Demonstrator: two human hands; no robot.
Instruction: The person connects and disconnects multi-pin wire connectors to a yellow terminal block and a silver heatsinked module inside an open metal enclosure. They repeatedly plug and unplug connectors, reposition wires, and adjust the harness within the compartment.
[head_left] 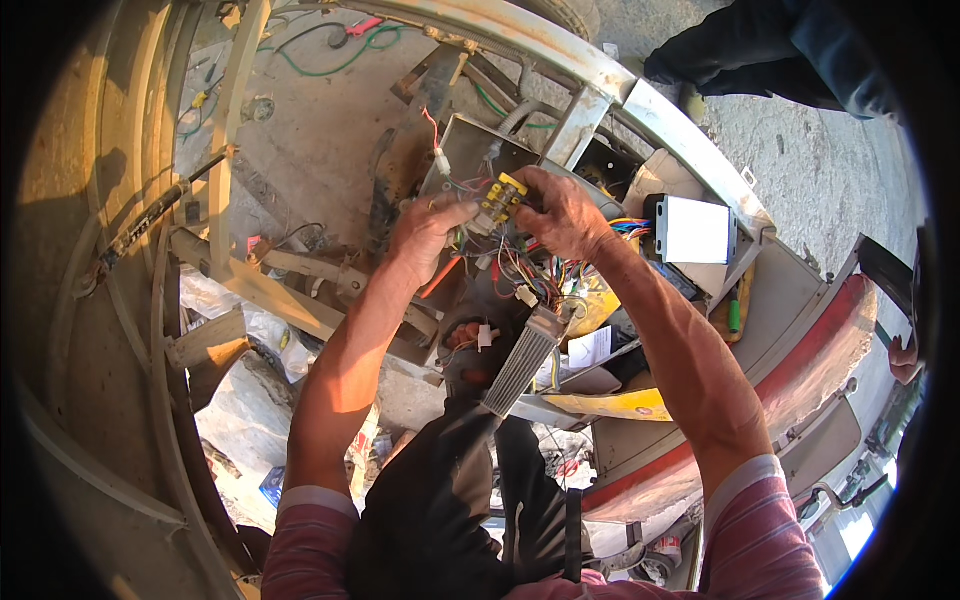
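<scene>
Left hand (pixel 432 232) and right hand (pixel 568 216) both got fingers pinching a chunky yellow-and-whitish plastic connector (pixel 499 202), thin multicoloured wires (pixel 574 272) bunched nearby.

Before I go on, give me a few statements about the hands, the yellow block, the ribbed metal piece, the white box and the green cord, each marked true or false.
1. The left hand and the right hand are both at the yellow block. True.
2. The left hand grips the ribbed metal piece. False: the ribbed metal piece sits below the hands in the picture, with neither hand on it.
3. The white box is to the right of the right hand. True.
4. Coloured wires show at the left side of the white box. True.
5. The green cord lies near the picture's lower edge. False: the green cord is on the floor near the top.
</scene>
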